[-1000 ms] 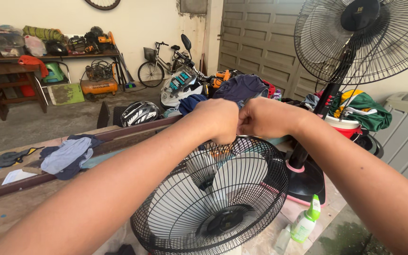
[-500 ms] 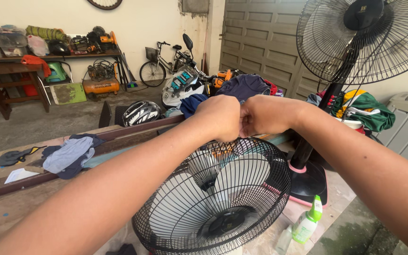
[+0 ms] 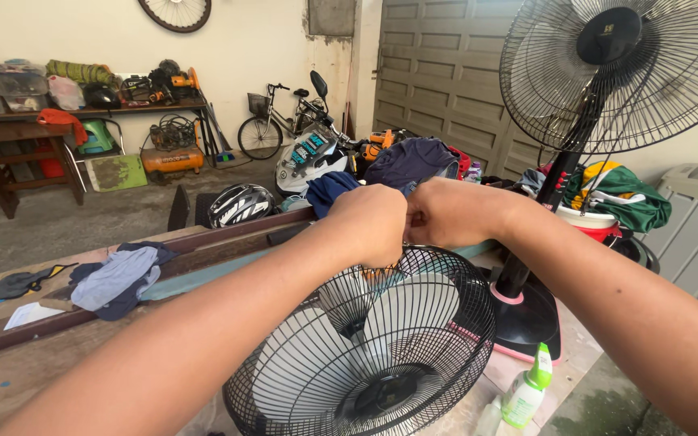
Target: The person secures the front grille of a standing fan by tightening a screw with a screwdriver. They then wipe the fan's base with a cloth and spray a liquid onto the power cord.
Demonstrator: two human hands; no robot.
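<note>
A black wire fan cage (image 3: 365, 355) with pale blades inside lies tilted on the worktable, just below my hands. My left hand (image 3: 373, 222) and my right hand (image 3: 446, 211) are both closed and pressed close together at the cage's far top rim. Something small and orange shows just under my left hand, but what the fingers grip is hidden. Both forearms reach in from the bottom of the view.
A standing fan (image 3: 616, 73) on a black and pink base (image 3: 527, 319) rises at right. A green-capped spray bottle (image 3: 527, 391) stands by the base. Clothes (image 3: 115, 274), a helmet (image 3: 240, 203), a scooter (image 3: 313, 153) and a bicycle (image 3: 272, 125) lie beyond the table.
The view has shifted slightly. My hands stay together at the cage's top rim, with no clear change in their grip.
</note>
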